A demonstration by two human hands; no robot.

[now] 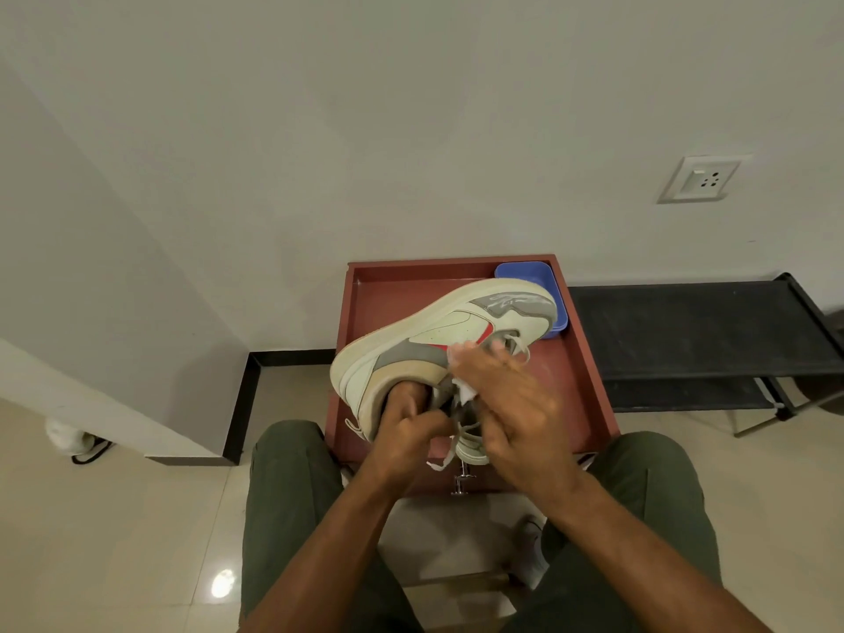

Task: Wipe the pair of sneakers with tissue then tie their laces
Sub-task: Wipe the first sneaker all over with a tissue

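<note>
While my left hand (402, 427) grips inside the sneaker (438, 340) (toe pointing far-right), my right hand (507, 404) presses the tissue (466, 392) against its side.

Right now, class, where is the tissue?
In the head view, the tissue sits centre frame, pressed under the right hand against the side of the sneaker, above the red tray.

right hand (511, 404) blurred, covering most of the tissue (466, 392); left hand (404, 427) fingers hidden inside the sneaker (438, 340)

Cream/grey sneaker (438, 331) w/ red stripe, white tissue (466, 392), blue tub (525, 271).
</note>
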